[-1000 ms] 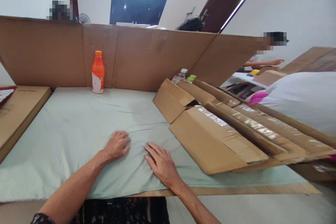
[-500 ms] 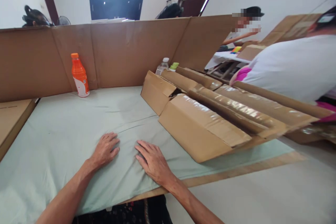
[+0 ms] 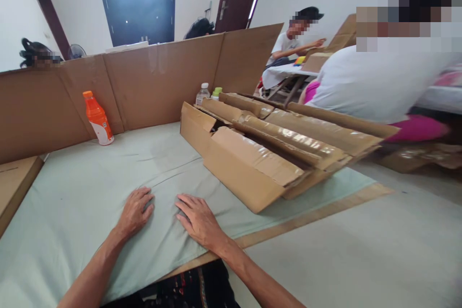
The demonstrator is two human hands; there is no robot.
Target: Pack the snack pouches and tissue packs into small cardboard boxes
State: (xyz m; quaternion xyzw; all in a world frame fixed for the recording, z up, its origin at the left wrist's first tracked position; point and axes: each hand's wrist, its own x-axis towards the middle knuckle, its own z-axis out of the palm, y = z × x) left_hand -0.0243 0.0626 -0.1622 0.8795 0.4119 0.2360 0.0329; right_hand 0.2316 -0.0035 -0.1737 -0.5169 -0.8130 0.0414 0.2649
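The person's two bare hands rest on a desk (image 3: 317, 213) spread with a pale green, lightly creased cloth (image 3: 90, 197). The left hand (image 3: 136, 209) lies palm down near the middle of the desk's near edge, its fingers loosely bent. The right hand (image 3: 198, 219) lies just inside that same edge, its fingers extended and pointing toward the left hand. The two are apart from each other, with cloth showing between them; both touch the cloth. Wrinkles run through it around them.

To the right of the right hand, and apart from it, a brown cardboard carton divided into long troughs, with shiny tape on its ridges (image 3: 249, 166), stands toward the desk's right corner. Behind its far end are a clear plastic bottle with a white cap (image 3: 203, 95) and a light green object (image 3: 217, 92), mostly hidden, perhaps a second cap. At the far edge, left of centre, stands an orange bottle with a white lower label (image 3: 98, 120), before a tall folded brown cardboard screen (image 3: 162, 77). A flat brown cardboard box (image 3: 16, 183) lies along the left edge. At right, beyond the carton, sits a person in a white top (image 3: 368, 84).
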